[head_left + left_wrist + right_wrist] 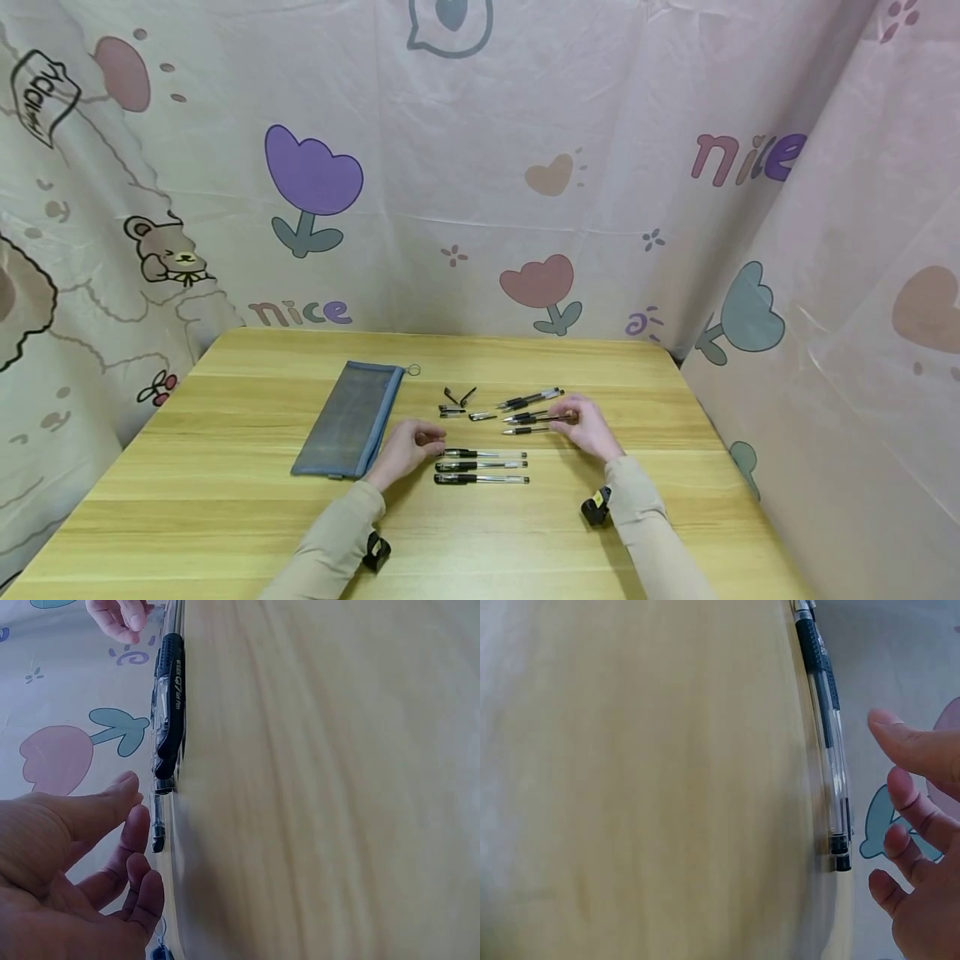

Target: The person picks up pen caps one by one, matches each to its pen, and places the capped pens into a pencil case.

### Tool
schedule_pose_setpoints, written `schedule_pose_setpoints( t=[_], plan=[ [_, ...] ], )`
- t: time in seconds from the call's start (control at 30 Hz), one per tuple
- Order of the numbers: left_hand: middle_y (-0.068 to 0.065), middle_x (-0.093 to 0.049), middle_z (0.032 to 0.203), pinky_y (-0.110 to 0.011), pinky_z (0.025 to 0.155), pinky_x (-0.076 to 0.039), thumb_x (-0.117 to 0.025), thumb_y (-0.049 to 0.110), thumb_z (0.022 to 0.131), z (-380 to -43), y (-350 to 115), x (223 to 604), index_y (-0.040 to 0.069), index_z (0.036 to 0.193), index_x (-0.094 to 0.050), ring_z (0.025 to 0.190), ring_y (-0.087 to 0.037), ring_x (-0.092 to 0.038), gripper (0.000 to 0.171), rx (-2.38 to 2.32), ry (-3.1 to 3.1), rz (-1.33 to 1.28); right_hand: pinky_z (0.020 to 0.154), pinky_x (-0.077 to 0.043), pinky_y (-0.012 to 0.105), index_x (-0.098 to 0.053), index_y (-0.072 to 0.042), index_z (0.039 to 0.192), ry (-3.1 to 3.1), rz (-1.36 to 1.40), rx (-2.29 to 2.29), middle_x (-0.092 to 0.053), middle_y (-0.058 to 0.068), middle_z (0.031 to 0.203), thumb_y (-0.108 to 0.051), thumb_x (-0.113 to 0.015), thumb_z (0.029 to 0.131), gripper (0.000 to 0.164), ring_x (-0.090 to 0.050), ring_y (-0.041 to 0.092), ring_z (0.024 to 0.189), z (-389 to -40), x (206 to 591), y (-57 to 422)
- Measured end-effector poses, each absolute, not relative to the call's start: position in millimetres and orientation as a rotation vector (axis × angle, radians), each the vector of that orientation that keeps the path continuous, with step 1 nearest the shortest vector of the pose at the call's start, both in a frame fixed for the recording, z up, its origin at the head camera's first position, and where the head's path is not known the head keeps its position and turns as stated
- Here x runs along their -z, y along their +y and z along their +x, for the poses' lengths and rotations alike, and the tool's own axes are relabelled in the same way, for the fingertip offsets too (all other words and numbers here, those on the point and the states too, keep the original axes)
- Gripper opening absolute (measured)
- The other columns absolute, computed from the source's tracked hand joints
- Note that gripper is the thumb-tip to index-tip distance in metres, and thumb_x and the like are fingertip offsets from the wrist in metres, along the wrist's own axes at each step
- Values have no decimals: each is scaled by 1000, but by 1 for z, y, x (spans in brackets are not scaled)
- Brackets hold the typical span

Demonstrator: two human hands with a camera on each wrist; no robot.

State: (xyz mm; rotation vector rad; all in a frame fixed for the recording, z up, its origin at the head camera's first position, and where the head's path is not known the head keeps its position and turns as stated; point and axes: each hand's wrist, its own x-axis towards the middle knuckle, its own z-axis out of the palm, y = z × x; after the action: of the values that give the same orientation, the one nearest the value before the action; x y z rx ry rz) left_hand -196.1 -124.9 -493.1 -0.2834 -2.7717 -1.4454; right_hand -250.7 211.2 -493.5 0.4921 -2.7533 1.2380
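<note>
My left hand [408, 450] is beside the cap ends of three capped black gel pens [482, 479] lying in parallel rows. In the left wrist view its fingers are loosely bent and apart from the thumb, with nothing held, beside a gel pen [172, 705]. Over the back ends of several uncapped pens [531, 400] hovers my right hand [585, 427]. The right wrist view has its thumb and fingers spread with a gap between them, close to a clear-barrelled pen [831, 750]. Several loose black pen caps [452, 409] lie left of the uncapped pens.
A blue-edged mesh zip pouch [345, 421] with a ring on its zipper lies left of the pens, beside my left hand. The wooden table [225, 517] ends at a printed cloth backdrop [450, 167] at the back and sides.
</note>
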Motion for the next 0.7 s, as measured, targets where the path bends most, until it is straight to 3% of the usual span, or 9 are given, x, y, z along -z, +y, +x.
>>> schedule_pose_setpoints(
  t=[0.33,0.57,0.7],
  plan=[
    [-10,-78,96,-33,77,-55,-76,3,86,-196,-126,496,2,102,-78,86,-17,-68,16,1458,-2774,-272,99,-46,55,-76,-5,96,-2814,566,-1142,-68,10,102,-5,-79,81,15,-61,30,103,-255,499,211],
    [-10,-77,97,-33,77,-54,-76,3,86,-197,-126,495,1,102,-78,85,-18,-68,16,1450,-2771,-276,95,-46,45,-77,-8,93,-2841,576,-1116,-66,7,100,-4,-79,82,12,-60,24,100,-258,500,209],
    [-11,-77,96,-32,76,-54,-76,2,86,-196,-126,495,1,102,-78,84,-17,-68,16,1469,-2768,-270,97,-46,47,-77,-9,93,-2868,549,-1119,-66,6,102,-4,-79,81,13,-59,24,101,-258,500,208]
  ],
)
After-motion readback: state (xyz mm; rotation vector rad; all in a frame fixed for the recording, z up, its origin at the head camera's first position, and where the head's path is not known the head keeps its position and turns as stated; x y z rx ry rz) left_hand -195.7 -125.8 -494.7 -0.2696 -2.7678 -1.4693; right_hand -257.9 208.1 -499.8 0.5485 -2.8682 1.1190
